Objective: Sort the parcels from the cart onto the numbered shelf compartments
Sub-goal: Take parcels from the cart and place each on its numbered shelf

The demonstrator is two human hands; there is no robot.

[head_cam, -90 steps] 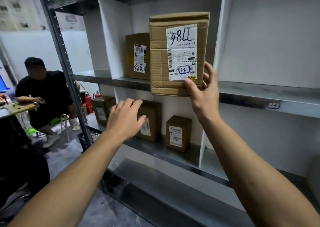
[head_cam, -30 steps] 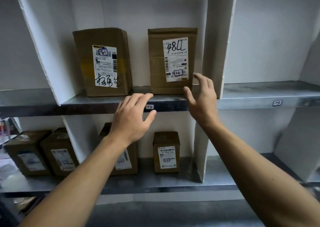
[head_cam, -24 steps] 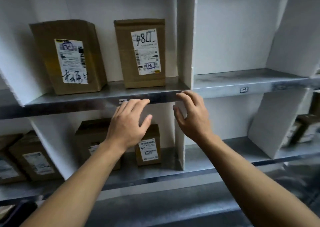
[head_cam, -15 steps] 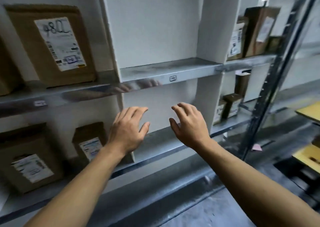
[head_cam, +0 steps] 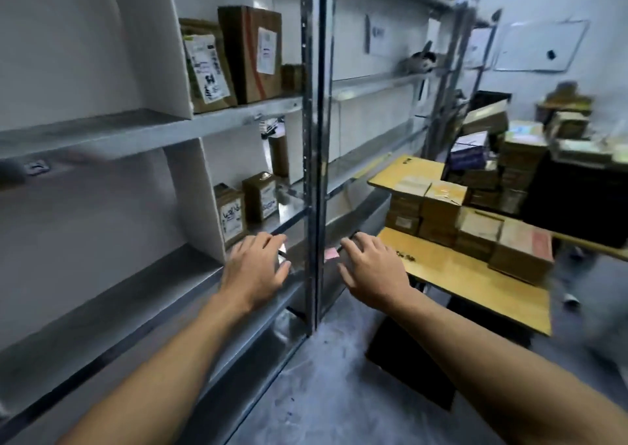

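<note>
Boxy cardboard parcels (head_cam: 249, 54) on smooth metal shelf (head_cam: 136, 128)

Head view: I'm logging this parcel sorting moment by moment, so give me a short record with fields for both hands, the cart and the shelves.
left grip: open, holds nothing, in front of the lower shelf
right grip: open, holds nothing, near the cart
cart: to the right, yellow decks
cart parcels: brown boxes, stacked
shelf parcels: upright, in upper and lower compartments
</note>
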